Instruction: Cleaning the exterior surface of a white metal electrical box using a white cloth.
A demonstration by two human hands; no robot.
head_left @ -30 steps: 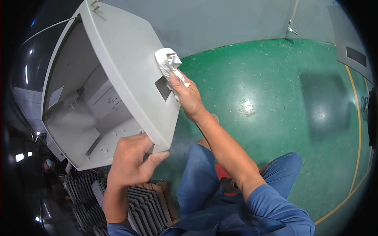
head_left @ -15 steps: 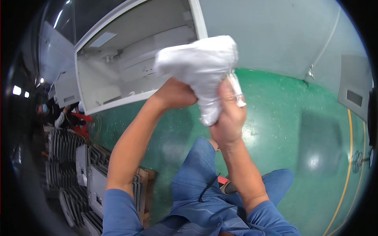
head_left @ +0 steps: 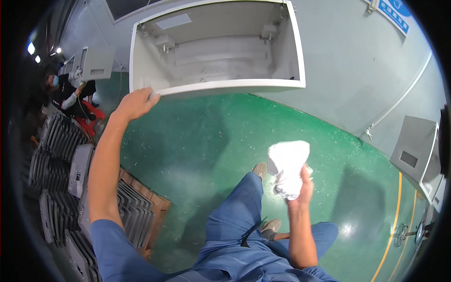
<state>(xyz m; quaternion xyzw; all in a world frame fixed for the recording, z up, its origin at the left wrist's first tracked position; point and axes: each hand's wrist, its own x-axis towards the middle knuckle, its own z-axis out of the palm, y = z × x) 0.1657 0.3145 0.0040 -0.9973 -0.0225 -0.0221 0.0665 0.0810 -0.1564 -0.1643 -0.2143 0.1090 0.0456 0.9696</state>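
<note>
A white cloth [head_left: 289, 162], bunched at its lower end and puffed out above, is gripped in my right hand [head_left: 303, 190] over the floor, right of my knees. Part of that hand's fingers is hidden by the cloth. My left arm stretches forward, and my left hand [head_left: 135, 103] grips the front lower left corner of a pale grey metal cabinet [head_left: 225, 85]. Open toward me, the cabinet shows its inside, with a small bracket near each upper corner and a rectangular light patch on its top panel.
Stacks of grey metal panels [head_left: 51, 169] stand at the left, some on a wooden pallet [head_left: 157, 202]. Beyond them a person [head_left: 70, 94] sits on a red stool by another panel. Grey cabinet [head_left: 413, 155] and a handwheel [head_left: 403, 235] are at the right. Green floor [head_left: 244, 127] meets a grey wall.
Both hands were together on the cloth before the cabinet. The left has moved away to the cabinet's corner, and the right has come down and nearer with the cloth. The view has shifted.
</note>
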